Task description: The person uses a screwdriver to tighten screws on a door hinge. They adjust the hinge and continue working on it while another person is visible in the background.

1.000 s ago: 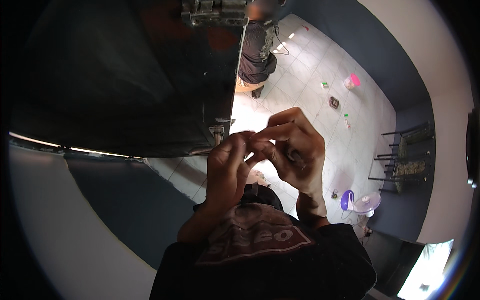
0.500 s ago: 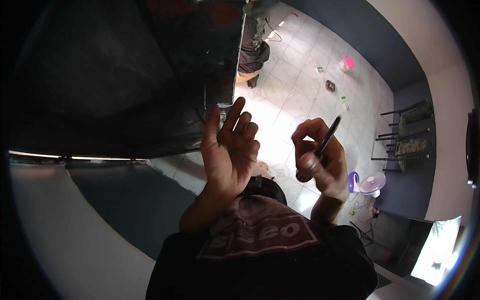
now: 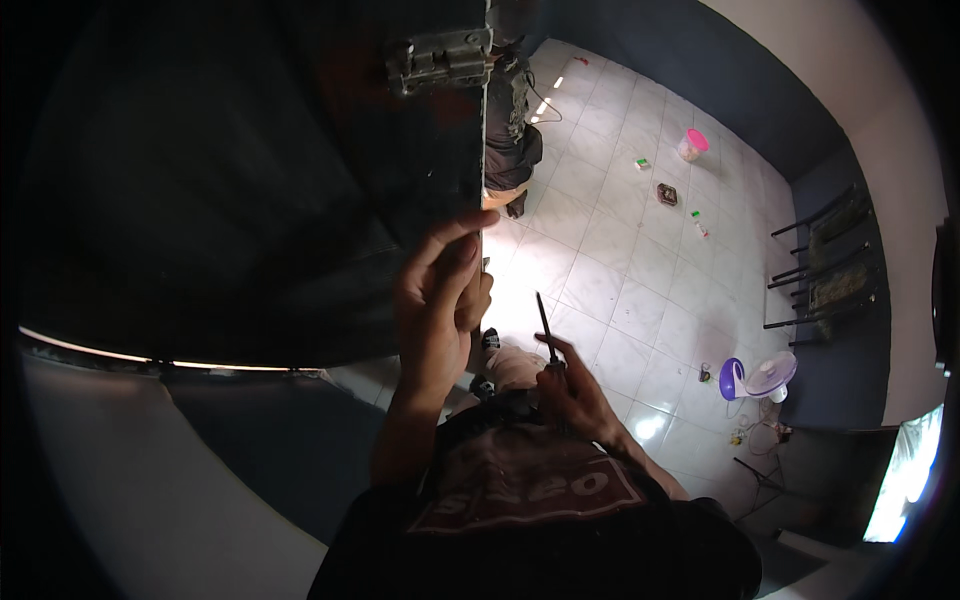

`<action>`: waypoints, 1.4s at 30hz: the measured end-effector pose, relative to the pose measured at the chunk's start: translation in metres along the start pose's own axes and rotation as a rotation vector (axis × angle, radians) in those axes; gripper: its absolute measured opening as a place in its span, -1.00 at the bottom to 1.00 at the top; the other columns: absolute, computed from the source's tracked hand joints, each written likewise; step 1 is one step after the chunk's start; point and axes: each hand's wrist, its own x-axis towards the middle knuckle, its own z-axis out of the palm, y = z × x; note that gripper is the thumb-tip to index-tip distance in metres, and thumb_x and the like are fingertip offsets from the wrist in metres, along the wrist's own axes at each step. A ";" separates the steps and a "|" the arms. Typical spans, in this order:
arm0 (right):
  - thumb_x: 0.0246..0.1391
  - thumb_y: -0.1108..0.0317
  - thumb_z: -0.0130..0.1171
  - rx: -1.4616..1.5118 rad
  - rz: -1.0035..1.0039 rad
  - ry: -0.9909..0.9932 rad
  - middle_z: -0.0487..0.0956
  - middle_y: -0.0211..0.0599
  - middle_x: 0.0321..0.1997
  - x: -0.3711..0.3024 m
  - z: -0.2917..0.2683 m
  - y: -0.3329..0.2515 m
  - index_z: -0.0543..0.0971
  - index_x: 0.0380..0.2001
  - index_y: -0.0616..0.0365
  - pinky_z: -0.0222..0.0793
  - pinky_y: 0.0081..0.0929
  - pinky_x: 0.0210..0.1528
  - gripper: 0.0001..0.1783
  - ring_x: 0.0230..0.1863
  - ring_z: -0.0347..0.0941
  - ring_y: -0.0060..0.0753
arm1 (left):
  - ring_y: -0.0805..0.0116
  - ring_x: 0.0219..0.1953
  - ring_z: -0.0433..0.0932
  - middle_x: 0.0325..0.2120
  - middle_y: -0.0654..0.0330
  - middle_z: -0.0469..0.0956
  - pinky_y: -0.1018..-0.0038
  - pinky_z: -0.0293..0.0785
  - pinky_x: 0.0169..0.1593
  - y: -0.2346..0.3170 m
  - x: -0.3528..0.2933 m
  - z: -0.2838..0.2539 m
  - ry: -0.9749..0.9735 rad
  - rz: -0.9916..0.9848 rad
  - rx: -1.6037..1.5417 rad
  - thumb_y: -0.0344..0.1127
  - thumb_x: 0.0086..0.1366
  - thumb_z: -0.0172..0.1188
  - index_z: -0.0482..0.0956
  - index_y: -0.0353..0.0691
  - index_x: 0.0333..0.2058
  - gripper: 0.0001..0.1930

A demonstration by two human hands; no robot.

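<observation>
As right hand [image 3: 578, 398] clasped screwdriver-like tool [image 3: 546, 325] right of door [image 3: 270, 190], it seemed light, stiff, best held by handle [image 3: 557, 368]; left hand [image 3: 437, 300]: couldn't tell grip.

Below the fingers [image 3: 475, 222] spreads a black short-sleeved T-shirt [image 3: 540, 560]; its front bears a dark red rectangular print [image 3: 525, 497], pale-bordered and pale-lettered; nearer the fingers show pale trousers [image 3: 513, 368].
</observation>
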 end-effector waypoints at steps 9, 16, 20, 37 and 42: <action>0.12 0.61 0.16 -0.492 -0.646 0.249 0.55 -0.10 -0.12 0.014 0.030 -0.147 0.33 0.30 0.27 0.54 -0.40 -0.18 -0.36 -0.21 0.57 -0.37 | 0.80 -0.66 0.04 -0.68 0.54 0.17 0.71 -0.06 -0.56 0.009 0.027 0.040 -0.055 0.186 0.214 -0.20 0.51 0.02 0.50 -0.35 0.14 -0.62; -0.01 0.69 0.22 -0.644 -0.642 0.337 0.62 -0.05 -0.14 0.013 0.045 -0.165 0.42 0.25 0.23 0.60 -0.41 -0.15 -0.32 -0.10 0.64 -0.26 | 0.77 -0.70 -0.03 -0.70 0.51 0.12 0.67 -0.09 -0.57 0.007 0.048 0.059 -0.106 0.166 -0.120 -0.17 0.55 -0.07 0.52 -0.41 -0.03 -0.63; -0.04 0.71 0.21 -0.662 -0.645 0.352 0.63 -0.06 -0.15 0.014 0.049 -0.173 0.42 0.24 0.24 0.61 -0.40 -0.15 -0.31 -0.10 0.64 -0.27 | 0.77 -0.71 -0.05 -0.71 0.51 0.11 0.66 -0.09 -0.57 0.007 0.054 0.058 -0.140 0.198 -0.175 -0.17 0.54 -0.05 0.52 -0.41 -0.06 -0.64; -0.07 0.73 0.16 -0.626 -0.579 0.380 0.62 -0.08 -0.16 0.016 0.062 -0.184 0.45 0.22 0.28 0.54 -0.45 -0.13 -0.32 -0.16 0.63 -0.29 | 0.77 -0.72 -0.09 -0.73 0.50 0.08 0.66 -0.12 -0.58 0.020 0.061 0.055 -0.109 0.081 -0.222 -0.20 0.55 -0.06 0.49 -0.42 -0.06 -0.66; -0.02 0.56 0.18 -0.356 -0.541 0.296 0.60 -0.06 -0.21 0.012 0.056 -0.188 0.38 0.25 0.37 0.50 -0.55 -0.29 -0.32 -0.35 0.60 -0.35 | 0.76 -0.72 -0.10 -0.75 0.51 0.04 0.65 -0.13 -0.59 0.031 0.061 0.063 -0.085 -0.001 -0.228 -0.20 0.55 -0.04 0.48 -0.36 -0.15 -0.70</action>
